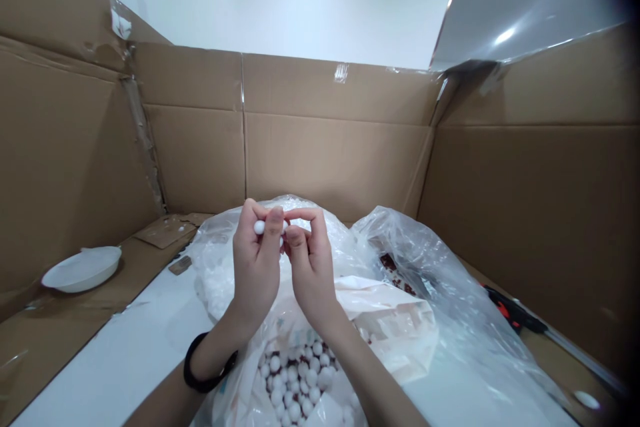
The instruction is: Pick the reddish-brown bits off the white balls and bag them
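Small white balls [259,227] show between the fingers of my left hand [257,260], which is closed round them. Touching it at the fingertips, my right hand [313,263] is also closed, pinching at a white ball partly hidden by the fingers. Below my hands, an open plastic bag [245,387] holds many white balls [295,380] with dark red bits among them. Behind my hands lies a clear bag [213,267] with white contents. A black band is round my left wrist.
Cardboard walls [335,147] enclose the white table [155,340]. A white dish [83,269] stands at the left. Another clear bag [450,293] with dark red bits spreads to the right, near a black and red tool [515,312]. A brown piece [180,265] lies left of the bags.
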`<state>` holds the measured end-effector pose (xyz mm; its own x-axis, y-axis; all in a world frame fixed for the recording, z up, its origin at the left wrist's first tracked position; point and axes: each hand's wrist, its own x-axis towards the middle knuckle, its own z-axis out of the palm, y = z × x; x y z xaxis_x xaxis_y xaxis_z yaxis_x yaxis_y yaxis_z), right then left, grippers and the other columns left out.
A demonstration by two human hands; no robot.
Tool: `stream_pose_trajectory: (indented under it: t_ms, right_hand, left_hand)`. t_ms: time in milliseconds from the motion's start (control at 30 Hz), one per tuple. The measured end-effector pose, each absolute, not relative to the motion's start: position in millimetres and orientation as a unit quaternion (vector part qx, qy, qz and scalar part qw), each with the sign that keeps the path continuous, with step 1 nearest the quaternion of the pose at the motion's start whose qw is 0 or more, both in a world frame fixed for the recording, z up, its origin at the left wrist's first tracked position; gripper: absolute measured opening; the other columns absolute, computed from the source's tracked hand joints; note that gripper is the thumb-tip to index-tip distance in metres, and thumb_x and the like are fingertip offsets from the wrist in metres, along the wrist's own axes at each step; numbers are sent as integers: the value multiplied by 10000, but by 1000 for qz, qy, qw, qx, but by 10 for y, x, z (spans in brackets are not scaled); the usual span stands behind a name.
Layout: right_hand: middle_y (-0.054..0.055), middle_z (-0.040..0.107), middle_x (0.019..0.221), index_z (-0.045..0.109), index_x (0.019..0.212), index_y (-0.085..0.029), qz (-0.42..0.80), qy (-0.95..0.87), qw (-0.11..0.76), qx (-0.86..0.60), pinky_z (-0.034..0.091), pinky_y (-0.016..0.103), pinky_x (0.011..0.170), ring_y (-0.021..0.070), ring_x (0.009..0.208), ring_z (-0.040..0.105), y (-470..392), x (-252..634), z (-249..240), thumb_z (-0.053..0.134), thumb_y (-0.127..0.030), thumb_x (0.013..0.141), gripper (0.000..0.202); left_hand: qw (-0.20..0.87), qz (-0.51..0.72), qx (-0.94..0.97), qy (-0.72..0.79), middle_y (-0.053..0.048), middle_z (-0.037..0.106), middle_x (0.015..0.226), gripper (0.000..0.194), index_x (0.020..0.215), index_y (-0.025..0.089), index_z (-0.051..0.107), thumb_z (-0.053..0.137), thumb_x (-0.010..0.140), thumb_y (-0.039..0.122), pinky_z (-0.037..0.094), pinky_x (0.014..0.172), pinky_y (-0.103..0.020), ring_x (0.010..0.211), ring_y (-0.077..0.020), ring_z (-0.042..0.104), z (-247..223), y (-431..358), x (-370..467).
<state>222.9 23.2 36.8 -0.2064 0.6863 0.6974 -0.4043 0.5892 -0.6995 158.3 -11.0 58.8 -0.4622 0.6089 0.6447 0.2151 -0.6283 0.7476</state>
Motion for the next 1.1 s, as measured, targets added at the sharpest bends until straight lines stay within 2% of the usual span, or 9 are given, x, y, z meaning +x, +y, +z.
stream_pose_trajectory:
  t_ms: [200, 633, 733, 833, 900, 1000, 1100]
  right_hand:
    - [-39, 582, 655, 507, 902, -241, 458, -623, 626, -101, 416, 210, 520, 90, 554, 505, 219, 2244, 389, 448, -359, 931, 135]
    - [-20, 616, 686, 508, 920, -244, 454, -628, 622, -111, 461, 249, 573, 119, 605, 572, 174, 2245, 385, 453, -353, 926, 122]
    - [-45, 542, 616, 515, 897, -242, 486, -617, 610, -105, 432, 226, 530, 97, 526, 498, 193, 2254, 409, 485, -400, 904, 161]
    - [-72, 413, 533, 571, 927, -238, 527, -612, 584, -87, 331, 209, 433, 76, 433, 350, 205, 2278, 443, 487, -482, 882, 262]
    - [-68, 381, 521, 629, 959, -230, 530, -616, 577, -80, 279, 217, 410, 73, 424, 290, 199, 2298, 461, 478, -498, 882, 317]
    - [-49, 438, 550, 682, 1000, -241, 524, -622, 576, -82, 294, 219, 414, 70, 440, 305, 187, 2316, 469, 516, -468, 873, 309]
    - [-28, 546, 616, 683, 1062, -276, 505, -646, 567, -83, 369, 222, 442, 84, 479, 418, 196, 2324, 447, 543, -448, 862, 299]
  left_hand:
    - [124, 758, 496, 405, 70, 417, 540, 303, 678, 218, 409, 556, 866, 405, 327, 396, -160, 458, -77, 414, 580, -109, 1584]
    - [72, 750, 504, 422, 66, 436, 542, 273, 695, 217, 418, 528, 889, 374, 332, 427, -175, 463, -82, 424, 566, -131, 1592]
    - [87, 743, 509, 426, 69, 400, 539, 307, 679, 215, 391, 519, 891, 396, 321, 413, -171, 456, -79, 407, 587, -127, 1562]
    - [92, 743, 504, 430, 65, 394, 558, 307, 692, 216, 401, 500, 894, 423, 329, 412, -174, 454, -77, 400, 608, -135, 1529]
    - [79, 744, 507, 428, 62, 418, 584, 273, 739, 220, 422, 481, 904, 429, 348, 430, -176, 464, -76, 412, 615, -146, 1516]
    - [67, 742, 512, 427, 65, 416, 599, 241, 803, 230, 422, 478, 904, 441, 350, 435, -171, 466, -71, 418, 622, -167, 1513]
    - [83, 747, 512, 417, 77, 379, 583, 257, 830, 237, 414, 507, 880, 470, 312, 399, -167, 430, -60, 372, 631, -193, 1522]
